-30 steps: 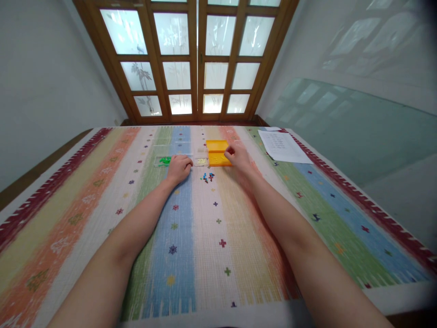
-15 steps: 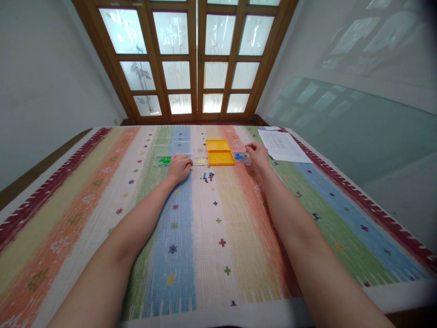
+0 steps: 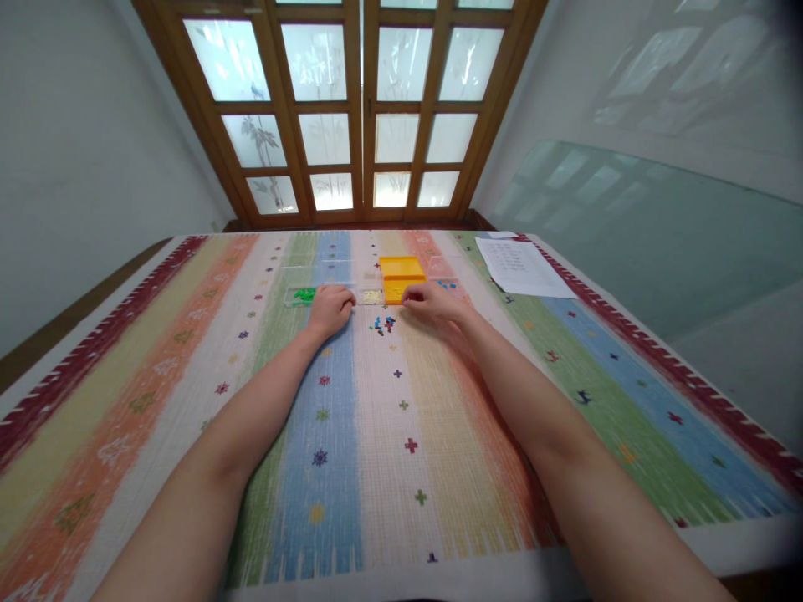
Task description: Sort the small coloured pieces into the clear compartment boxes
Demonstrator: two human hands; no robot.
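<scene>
My left hand [image 3: 329, 308] rests curled on the striped cloth, just in front of a clear box of green pieces [image 3: 302, 294]. My right hand [image 3: 430, 303] lies with fingers drawn together at the near edge of the yellow box [image 3: 401, 277], a little right of a small pile of red and blue pieces [image 3: 382, 323]. Whether its fingertips hold a piece is too small to see. A clear box with pale yellow pieces [image 3: 371, 296] sits between my hands. A clear box with blue pieces [image 3: 447, 285] shows just behind my right hand.
The striped cloth [image 3: 401, 435] covers the whole table. A printed sheet of paper [image 3: 520, 267] lies at the far right. More clear box lids [image 3: 317, 271] sit behind the green box. Wooden glazed doors [image 3: 360, 109] stand beyond the table's far edge.
My right hand went from the yellow box out to the blue-piece box on the right, then came back left to the yellow box's near edge. My left hand stayed put.
</scene>
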